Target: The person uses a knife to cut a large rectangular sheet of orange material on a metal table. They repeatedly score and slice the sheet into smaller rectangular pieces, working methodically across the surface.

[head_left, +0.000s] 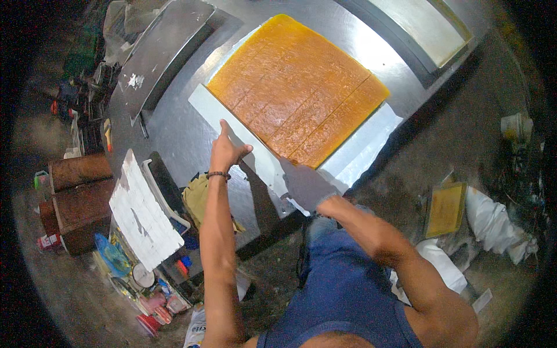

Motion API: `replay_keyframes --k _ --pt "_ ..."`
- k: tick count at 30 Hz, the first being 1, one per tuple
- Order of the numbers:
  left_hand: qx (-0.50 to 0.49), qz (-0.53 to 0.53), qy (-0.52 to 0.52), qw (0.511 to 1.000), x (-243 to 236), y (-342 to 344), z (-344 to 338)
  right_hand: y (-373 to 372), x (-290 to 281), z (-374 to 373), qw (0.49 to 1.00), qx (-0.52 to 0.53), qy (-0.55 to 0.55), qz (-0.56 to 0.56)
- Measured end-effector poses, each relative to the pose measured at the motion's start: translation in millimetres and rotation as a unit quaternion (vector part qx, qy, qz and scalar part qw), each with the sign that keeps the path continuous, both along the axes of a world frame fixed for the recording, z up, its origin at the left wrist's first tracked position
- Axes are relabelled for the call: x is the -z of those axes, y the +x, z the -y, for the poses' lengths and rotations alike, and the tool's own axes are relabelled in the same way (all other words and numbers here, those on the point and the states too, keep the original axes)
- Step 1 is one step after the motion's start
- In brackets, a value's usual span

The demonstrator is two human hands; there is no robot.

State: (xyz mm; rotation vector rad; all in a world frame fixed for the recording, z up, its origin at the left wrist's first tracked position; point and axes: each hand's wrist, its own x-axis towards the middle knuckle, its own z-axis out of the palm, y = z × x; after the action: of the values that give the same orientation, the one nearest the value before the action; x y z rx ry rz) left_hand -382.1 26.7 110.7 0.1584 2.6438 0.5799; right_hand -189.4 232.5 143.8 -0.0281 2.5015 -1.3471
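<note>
A broad, glossy orange-brown slab [296, 87], scored with several straight lines, lies on a pale sheet [368, 133]. Along its near-left edge runs a long pale straight strip [210, 106]. My left hand [227, 145] rests on this strip, index finger stretched forward and thumb spread to the right. At the slab's near corner, over the strip's lower end, is my right hand [307, 184] in a grey glove. Its fingers look closed, but whatever they grip is hidden. A small white end [299, 207] sticks out just below the glove.
A metal table [174, 130] carries the slab. A flat tray [165, 49] stands at the far left, a pale framed panel [420, 29] at the far right. Near my left forearm are a worn white board [142, 211] and a yellowish cloth [199, 200]. A yellow framed panel [445, 210] stands to the right.
</note>
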Motion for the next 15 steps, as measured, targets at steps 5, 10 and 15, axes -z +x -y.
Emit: replay_keyframes --k 5,10,15 --pt "0.001 -0.008 -0.02 1.0 4 -9 -1 18 4 -4 1.0 -0.004 0.012 0.026" --pt "-0.004 0.001 -0.023 1.0 -6 -6 -8 32 7 -8 0.999 -0.008 0.028 0.038" --pt "-0.033 0.046 -0.008 0.998 -16 -4 -13 37 7 -10 0.999 -0.012 0.008 0.036"
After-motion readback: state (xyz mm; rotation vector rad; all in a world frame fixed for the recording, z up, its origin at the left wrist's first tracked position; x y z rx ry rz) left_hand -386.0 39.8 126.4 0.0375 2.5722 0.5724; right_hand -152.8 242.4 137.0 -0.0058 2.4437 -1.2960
